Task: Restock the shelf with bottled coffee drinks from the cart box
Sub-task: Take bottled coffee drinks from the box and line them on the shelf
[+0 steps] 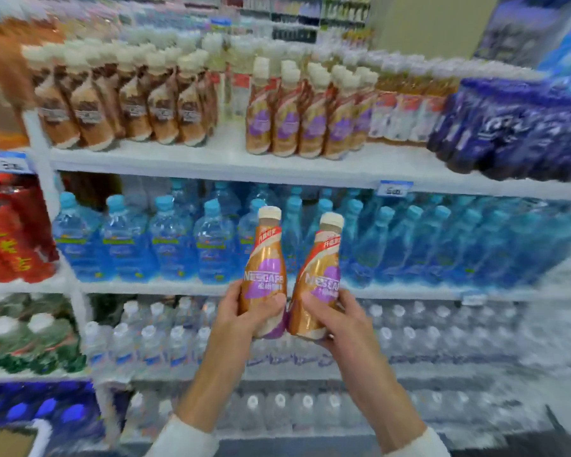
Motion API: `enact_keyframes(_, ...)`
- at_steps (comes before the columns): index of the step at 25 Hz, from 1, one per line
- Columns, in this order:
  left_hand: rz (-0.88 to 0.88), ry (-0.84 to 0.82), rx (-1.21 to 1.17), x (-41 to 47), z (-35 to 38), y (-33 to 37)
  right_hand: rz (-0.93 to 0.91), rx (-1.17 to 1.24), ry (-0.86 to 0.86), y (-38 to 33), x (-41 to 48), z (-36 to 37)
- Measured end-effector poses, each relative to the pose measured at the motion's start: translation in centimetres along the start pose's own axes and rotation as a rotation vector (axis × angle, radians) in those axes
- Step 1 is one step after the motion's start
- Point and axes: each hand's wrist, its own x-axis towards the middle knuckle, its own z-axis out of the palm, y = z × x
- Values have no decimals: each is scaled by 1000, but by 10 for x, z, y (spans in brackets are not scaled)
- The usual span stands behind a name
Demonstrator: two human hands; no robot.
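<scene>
While I look up at the white metal shelf (211, 164), its upper board carries a row of gold-and-purple plastic coffee bottles with cream caps (314, 123). They stand upright between brown-labelled bottles (129, 107) on one side and dark blue packs (515, 133) on the other. On the board below, blue-capped clear water bottles (165, 245) fill the whole width.

In front of that water row I have both hands raised. My left hand (239, 316) is curled round the lower body of one gold-and-purple coffee bottle (265, 258), thumb across the front label, and the bottle stands nearly upright. My right hand (340, 319) grips a second matching coffee bottle (322, 262) the same way, low on the body, with its cream cap (332, 221) tilted outward to the right. The two bases sit close together between my hands, and I cannot tell whether they touch. Both held bottles are well below the matching row on the upper board.
</scene>
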Motion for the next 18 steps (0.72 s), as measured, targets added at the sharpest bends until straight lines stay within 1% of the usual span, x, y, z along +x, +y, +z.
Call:
enact_keyframes(4,-3,-107,48,14,72,-10,-48,40,104,-29,8,-57)
enact_keyframes(8,35,-123,88,39,125,-13,-78,52,163,-55,31,-99)
enact_keyframes(13,162,-178,98,97,172,3,-171,-11,125,-100,91,-126)
enact_keyframes(18,306,-148,200,166,198,37,-240,-51,61,-140,155,-128)
